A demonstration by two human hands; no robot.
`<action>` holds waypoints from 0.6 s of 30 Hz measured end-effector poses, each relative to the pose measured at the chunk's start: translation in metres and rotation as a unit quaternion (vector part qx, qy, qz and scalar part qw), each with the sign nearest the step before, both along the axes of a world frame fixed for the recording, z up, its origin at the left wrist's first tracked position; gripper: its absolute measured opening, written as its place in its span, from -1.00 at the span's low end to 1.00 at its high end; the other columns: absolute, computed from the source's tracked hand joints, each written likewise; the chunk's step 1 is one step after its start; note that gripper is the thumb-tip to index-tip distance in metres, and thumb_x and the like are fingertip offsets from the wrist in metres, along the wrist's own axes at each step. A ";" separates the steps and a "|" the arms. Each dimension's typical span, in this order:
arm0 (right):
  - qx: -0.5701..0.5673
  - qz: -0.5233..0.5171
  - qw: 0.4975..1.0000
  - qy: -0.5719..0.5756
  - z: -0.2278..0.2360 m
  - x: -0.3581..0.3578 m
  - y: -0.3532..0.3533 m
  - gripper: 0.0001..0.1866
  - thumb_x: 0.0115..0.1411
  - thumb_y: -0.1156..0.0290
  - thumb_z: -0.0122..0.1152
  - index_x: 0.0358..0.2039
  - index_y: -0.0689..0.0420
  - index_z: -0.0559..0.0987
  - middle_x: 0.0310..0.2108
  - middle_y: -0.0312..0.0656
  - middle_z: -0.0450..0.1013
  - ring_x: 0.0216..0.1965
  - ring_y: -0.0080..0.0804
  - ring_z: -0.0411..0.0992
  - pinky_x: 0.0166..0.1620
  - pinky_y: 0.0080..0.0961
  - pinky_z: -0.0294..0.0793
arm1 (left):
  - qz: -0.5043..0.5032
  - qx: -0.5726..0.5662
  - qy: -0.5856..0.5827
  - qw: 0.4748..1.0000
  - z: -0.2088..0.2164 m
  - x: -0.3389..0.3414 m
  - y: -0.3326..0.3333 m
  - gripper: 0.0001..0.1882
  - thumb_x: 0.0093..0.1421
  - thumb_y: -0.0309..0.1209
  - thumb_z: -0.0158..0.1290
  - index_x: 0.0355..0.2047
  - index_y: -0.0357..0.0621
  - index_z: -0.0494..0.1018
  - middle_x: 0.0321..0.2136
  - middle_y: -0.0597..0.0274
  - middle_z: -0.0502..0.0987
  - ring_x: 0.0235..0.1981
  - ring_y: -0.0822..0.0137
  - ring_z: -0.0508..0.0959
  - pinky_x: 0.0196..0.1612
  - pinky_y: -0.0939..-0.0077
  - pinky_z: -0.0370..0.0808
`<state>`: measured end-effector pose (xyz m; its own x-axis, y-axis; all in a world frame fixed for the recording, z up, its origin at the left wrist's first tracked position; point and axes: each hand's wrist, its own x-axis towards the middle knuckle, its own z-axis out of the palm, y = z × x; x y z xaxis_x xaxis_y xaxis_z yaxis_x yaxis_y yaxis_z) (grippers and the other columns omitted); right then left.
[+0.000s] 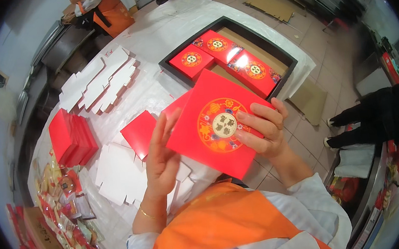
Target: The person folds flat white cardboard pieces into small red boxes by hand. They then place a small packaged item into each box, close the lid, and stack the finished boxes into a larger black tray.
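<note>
A red gift box (190,130) with a round gold and floral emblem on its top is held tilted in front of me. My right hand (264,128) grips its right side, the fingers bent over the top face. At the box's left edge is my left hand (158,159), its fingers straight along that side and partly hidden behind it, pressing on the box. Just beyond the left hand lies a plain red box piece (139,132). White unfolded cartons (120,173) are spread on the table beside my left wrist.
A black-rimmed tray (292,62) at the far right holds several red boxes (191,59). To the left are stacked red pieces (69,139), white folded cartons (101,81) and packaged goods (68,204). One person (105,13) stands at the far left, another (371,115) on the right.
</note>
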<state>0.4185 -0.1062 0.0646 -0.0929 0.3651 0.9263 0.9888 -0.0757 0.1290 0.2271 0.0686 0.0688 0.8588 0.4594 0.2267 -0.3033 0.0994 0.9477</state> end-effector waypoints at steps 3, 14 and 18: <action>-0.022 -0.004 1.000 -0.005 -0.003 0.001 -0.003 -0.56 0.00 0.29 0.51 -0.12 -0.27 0.51 -0.03 -0.53 0.55 0.06 -0.49 0.44 0.33 -0.26 0.13 | -0.069 -0.045 -0.039 0.996 0.004 0.005 -0.003 -0.18 0.07 -0.67 -0.12 0.41 -0.23 0.03 0.38 -0.01 0.13 0.44 0.20 0.07 0.30 0.34 0.26; 0.006 -0.051 0.990 0.129 -0.002 -0.001 0.013 -0.65 0.20 0.35 0.26 0.02 -0.10 0.52 0.02 -0.16 0.52 0.13 -0.32 0.40 0.31 -0.23 0.14 | 0.045 -0.161 0.054 0.985 0.012 0.027 -0.004 -0.37 0.18 -0.57 -0.03 0.31 -0.31 0.21 0.16 0.17 0.39 -0.19 0.61 0.44 -0.16 0.72 0.41; -0.034 0.102 0.870 0.481 -0.012 0.020 0.001 -0.65 0.34 0.36 0.06 0.11 0.11 0.47 0.07 -0.08 0.49 0.12 -0.29 0.42 0.23 -0.31 0.27 | 0.071 -0.044 0.051 0.995 -0.001 0.037 0.020 -0.40 0.21 -0.54 0.04 0.28 -0.29 0.23 0.08 0.16 0.44 -0.10 0.51 0.49 -0.06 0.64 0.46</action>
<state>0.4382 -0.1048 0.0529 0.6440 0.4888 0.5885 0.6341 0.0893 -0.7681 0.2645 0.0883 0.0679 0.8005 0.5918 0.0950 -0.2221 0.1458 0.9641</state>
